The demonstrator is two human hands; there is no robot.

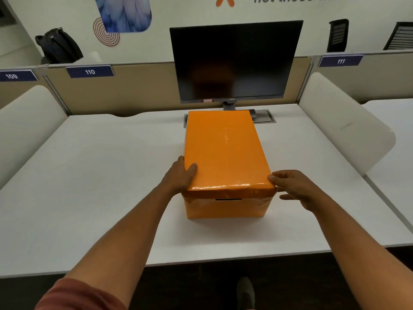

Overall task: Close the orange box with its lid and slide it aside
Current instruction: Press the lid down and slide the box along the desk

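Resting on the desk [89, 175], lid [223, 148] down flat over the box [225, 208], edges lined up all round as far as can be seen. Clasped at the near end from both sides. Left hand [181, 175] wrapped round the lid's near left corner, thumb [192, 169] lying on the top face, remaining fingers gone down the far side of that edge and hidden. Right hand [292, 186] at the near right corner, thumb and forefinger tip pinching the lid's rim, other fingers [288, 196] spread loosely just beside the box wall, possibly touching it, though hard to tell from this angle. Between the two hands, the crinkled glossy front lip of the lid, and just below it a thin dark slot [228, 199] in the box's front wall. Beyond the hands, away along the lid, a dark monitor [234, 61] standing upright, its foot just past the box's far end beside a grey cable hatch [264, 118]. Left of the left hand, bare white desk out to a rounded divider [26, 121]; right of the right hand, more desk and a second divider [342, 121]. Below the forearms, the desk's near edge, dark floor, a shoe [245, 291], a reddish sleeve [78, 296] at the left elbow.
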